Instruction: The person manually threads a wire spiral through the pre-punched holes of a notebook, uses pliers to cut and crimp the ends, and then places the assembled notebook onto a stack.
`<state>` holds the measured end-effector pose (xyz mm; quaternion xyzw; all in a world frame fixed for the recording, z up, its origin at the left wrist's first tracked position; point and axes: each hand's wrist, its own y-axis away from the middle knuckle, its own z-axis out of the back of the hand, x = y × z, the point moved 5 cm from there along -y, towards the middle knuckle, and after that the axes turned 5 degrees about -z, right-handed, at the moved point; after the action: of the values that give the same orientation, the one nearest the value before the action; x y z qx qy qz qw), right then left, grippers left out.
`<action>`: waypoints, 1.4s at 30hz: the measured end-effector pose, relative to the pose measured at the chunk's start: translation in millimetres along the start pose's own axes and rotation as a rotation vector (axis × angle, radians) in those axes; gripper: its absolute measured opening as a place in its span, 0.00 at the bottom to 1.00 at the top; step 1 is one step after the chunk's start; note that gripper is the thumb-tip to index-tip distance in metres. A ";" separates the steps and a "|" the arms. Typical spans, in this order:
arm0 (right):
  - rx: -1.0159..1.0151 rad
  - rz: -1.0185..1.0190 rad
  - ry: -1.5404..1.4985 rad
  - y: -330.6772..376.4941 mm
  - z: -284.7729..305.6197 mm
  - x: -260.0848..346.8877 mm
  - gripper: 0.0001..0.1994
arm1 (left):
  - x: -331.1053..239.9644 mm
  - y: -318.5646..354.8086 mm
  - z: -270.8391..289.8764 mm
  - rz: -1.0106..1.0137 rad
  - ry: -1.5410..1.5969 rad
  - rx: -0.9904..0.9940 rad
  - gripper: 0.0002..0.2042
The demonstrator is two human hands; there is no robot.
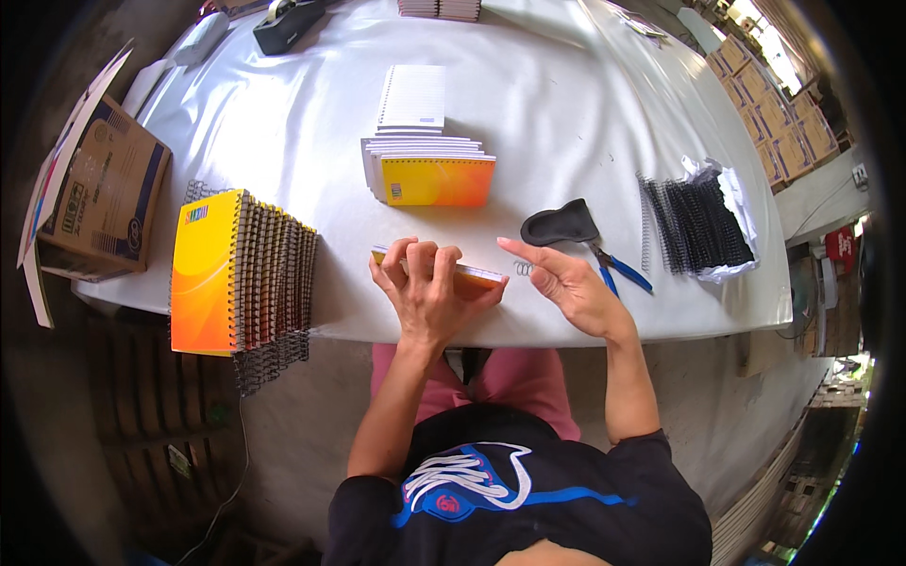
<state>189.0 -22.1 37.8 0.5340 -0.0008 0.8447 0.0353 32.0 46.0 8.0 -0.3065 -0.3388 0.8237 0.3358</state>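
Observation:
My left hand [423, 292] is closed over the top of a small yellow-orange notebook [479, 275] near the table's front edge, its fingers bent around the pages. Most of that notebook is hidden under the hand. Just to the right, my right hand [571, 288] is raised with fingers stretched out and nothing in it. Beyond both hands lies a fanned stack of notebooks with yellow-orange covers [439, 181], a row of holes along the edge. Behind it are lined sheets [412, 97]. Blue-handled pliers [618, 269] and a black padded piece [562, 224] lie by my right hand.
A tall stack of spiral-bound notebooks [208, 283] stands at the left edge. Black wire spirals [694, 226] lie in a pile at the right. A cardboard box [109, 189] is far left; a tape dispenser [288, 26] and another stack [440, 9] sit at the back.

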 end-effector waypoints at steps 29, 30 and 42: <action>0.082 -0.144 -0.035 2.5 -8.3 4.2 0.16 | 3.5 15.6 -5.4 -0.006 0.088 -0.029 0.35; 0.065 -0.119 -0.002 5.9 -8.4 3.4 0.17 | 2.7 17.1 -2.9 -0.022 0.072 -0.018 0.35; -0.335 0.258 0.334 17.4 -34.6 20.9 0.08 | 11.9 29.3 39.0 -0.029 0.154 -0.018 0.37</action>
<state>147.8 -36.9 42.4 0.3696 -0.2028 0.9067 0.0147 -13.6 25.4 5.0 -0.3669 -0.3236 0.7899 0.3699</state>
